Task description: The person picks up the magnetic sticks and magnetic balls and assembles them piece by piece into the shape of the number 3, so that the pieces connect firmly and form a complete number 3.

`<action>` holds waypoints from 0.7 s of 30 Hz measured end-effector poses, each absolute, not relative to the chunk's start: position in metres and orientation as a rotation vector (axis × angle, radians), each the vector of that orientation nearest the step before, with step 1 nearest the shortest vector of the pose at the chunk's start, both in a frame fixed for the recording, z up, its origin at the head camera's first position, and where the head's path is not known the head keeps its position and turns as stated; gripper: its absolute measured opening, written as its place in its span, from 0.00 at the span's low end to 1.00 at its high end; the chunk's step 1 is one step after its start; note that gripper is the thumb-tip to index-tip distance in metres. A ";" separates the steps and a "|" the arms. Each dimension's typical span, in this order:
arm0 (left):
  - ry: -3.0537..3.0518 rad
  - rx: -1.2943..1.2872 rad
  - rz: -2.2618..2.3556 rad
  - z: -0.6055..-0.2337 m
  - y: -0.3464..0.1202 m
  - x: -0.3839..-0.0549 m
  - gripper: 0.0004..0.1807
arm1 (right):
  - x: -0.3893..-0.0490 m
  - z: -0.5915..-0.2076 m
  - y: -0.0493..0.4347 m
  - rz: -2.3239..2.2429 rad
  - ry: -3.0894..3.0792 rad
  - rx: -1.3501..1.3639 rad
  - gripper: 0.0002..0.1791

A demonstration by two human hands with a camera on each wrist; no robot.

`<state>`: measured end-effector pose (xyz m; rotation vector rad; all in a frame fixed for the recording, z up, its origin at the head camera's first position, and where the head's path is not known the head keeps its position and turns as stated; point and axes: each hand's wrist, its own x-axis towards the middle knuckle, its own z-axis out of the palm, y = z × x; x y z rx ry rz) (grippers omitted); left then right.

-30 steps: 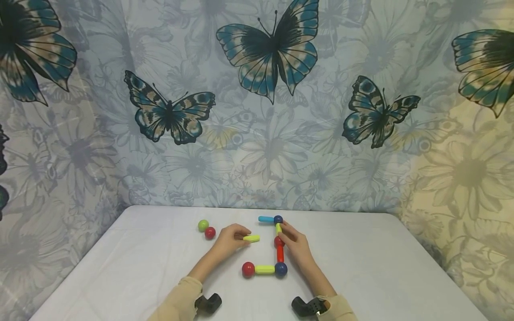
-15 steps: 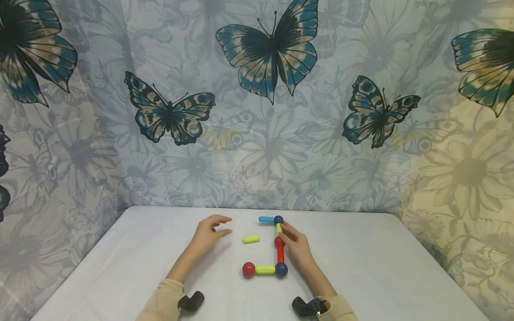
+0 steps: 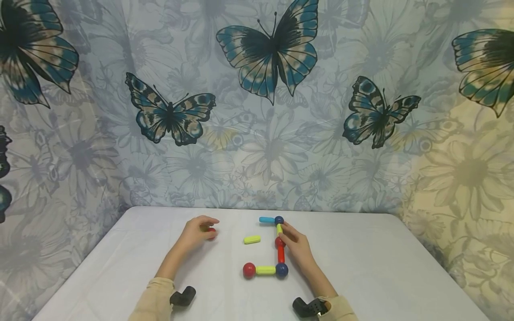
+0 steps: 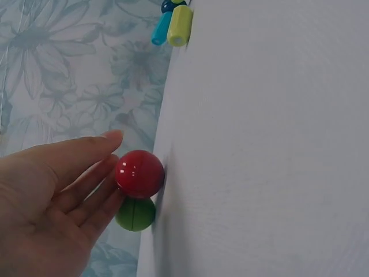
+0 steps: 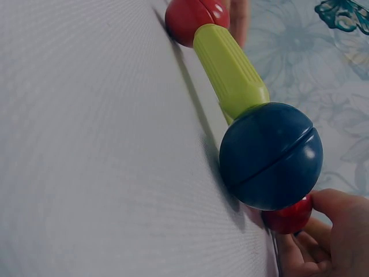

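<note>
My left hand [image 3: 196, 232] reaches round a loose red ball [image 4: 140, 173], its thumb and fingers loosely spread beside it. A green ball [image 4: 135, 214] sits against that red one; in the head view my left hand hides it. My right hand [image 3: 297, 245] holds a joined chain of toy rods and balls at its middle red ball [image 3: 279, 242], thumb and curled fingers round that part. From there a red rod [image 3: 281, 255] leads to a dark blue ball [image 3: 282, 270], then a yellow-green rod [image 3: 265, 270] ends at another red ball [image 3: 249, 270].
Beyond my right fingers, the chain ends in a second dark blue ball [image 3: 279, 220] and a light blue rod [image 3: 267, 220]. A loose yellow-green rod [image 3: 252, 240] lies between the hands. Butterfly-patterned cloth [image 3: 273, 174] hangs behind the white table [image 3: 361, 267].
My left hand let go of the yellow-green rod, which now lies on the table, and moved left to the loose red ball. My right hand has stayed in place on the chain.
</note>
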<state>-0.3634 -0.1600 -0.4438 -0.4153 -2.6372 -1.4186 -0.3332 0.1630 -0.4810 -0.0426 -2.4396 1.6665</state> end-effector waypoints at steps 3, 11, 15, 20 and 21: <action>-2.639 -0.448 -1.361 -0.445 -0.163 -0.363 0.16 | -0.333 -0.480 0.163 1.686 -2.433 -0.054 0.23; -2.654 -0.493 -1.309 -0.448 -0.163 -0.364 0.15 | -0.331 -0.481 0.164 1.663 -2.421 -0.043 0.23; -2.682 -0.459 -1.316 -0.449 -0.160 -0.365 0.15 | -0.331 -0.480 0.164 1.699 -2.421 -0.047 0.23; -2.707 -0.408 -1.302 -0.449 -0.157 -0.363 0.15 | -0.332 -0.480 0.164 1.693 -2.425 -0.038 0.23; -2.711 -0.403 -1.297 -0.449 -0.157 -0.363 0.15 | -0.333 -0.480 0.164 1.690 -2.426 -0.036 0.23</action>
